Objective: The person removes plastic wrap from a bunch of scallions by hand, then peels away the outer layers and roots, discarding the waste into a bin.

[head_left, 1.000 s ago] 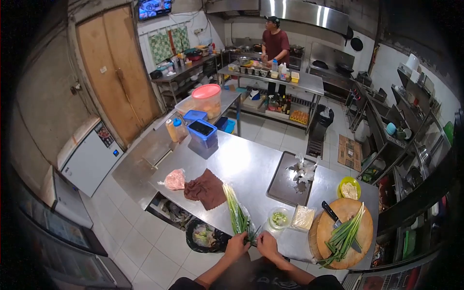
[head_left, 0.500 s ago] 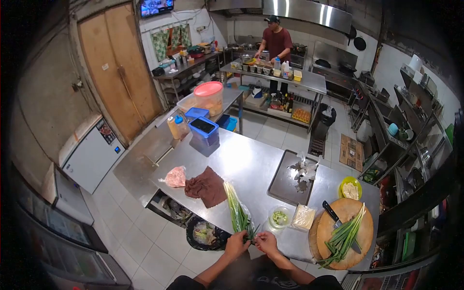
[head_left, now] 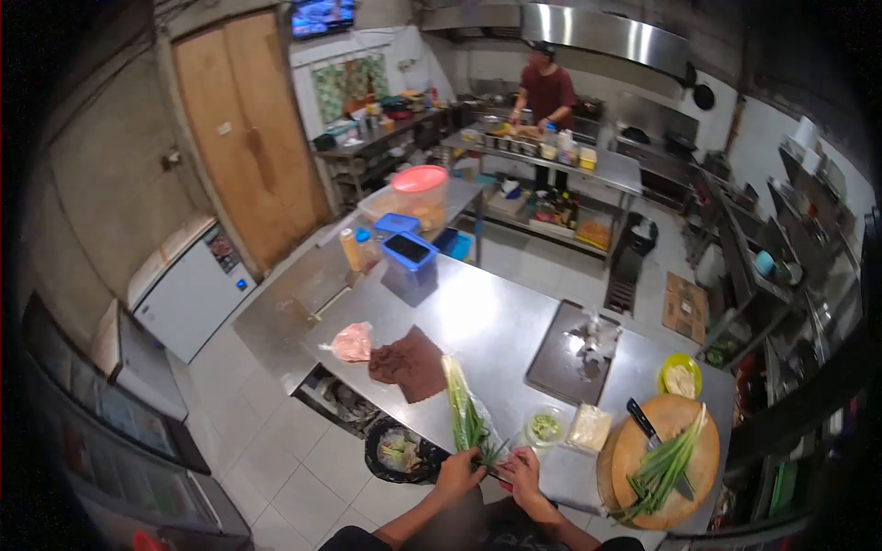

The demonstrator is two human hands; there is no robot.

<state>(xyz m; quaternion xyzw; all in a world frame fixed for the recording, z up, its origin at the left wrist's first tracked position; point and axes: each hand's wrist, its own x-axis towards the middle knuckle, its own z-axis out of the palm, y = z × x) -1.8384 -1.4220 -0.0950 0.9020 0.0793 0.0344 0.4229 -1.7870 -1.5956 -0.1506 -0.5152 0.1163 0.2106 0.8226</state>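
A bunch of spring onions [head_left: 466, 413], partly in clear plastic, lies across the counter's front edge with its green tops toward me. My left hand [head_left: 458, 477] is closed around those tops. Beside it, my right hand [head_left: 522, 474] is pinched at the leaf tips; a small red bit shows by its fingers, too blurred to name. More spring onions [head_left: 663, 473] lie on a round wooden chopping board [head_left: 703, 450], over the blade of a black-handled knife [head_left: 641, 419]. Nearby stand a clear tub of chopped greens [head_left: 544, 428] and a wrapped pale block [head_left: 588, 428].
A brown cloth [head_left: 411, 365], a bag of pink food [head_left: 352, 342] and a metal tray [head_left: 570, 354] rest on the steel counter [head_left: 496, 331]. A lined bin [head_left: 401, 453] stands below its front edge. Another person [head_left: 548, 87] works at the far table.
The whole view has shifted a little right and down as my head moved. Both hands stay at the spring onion tops, and a small red bit now shows by my right fingers.
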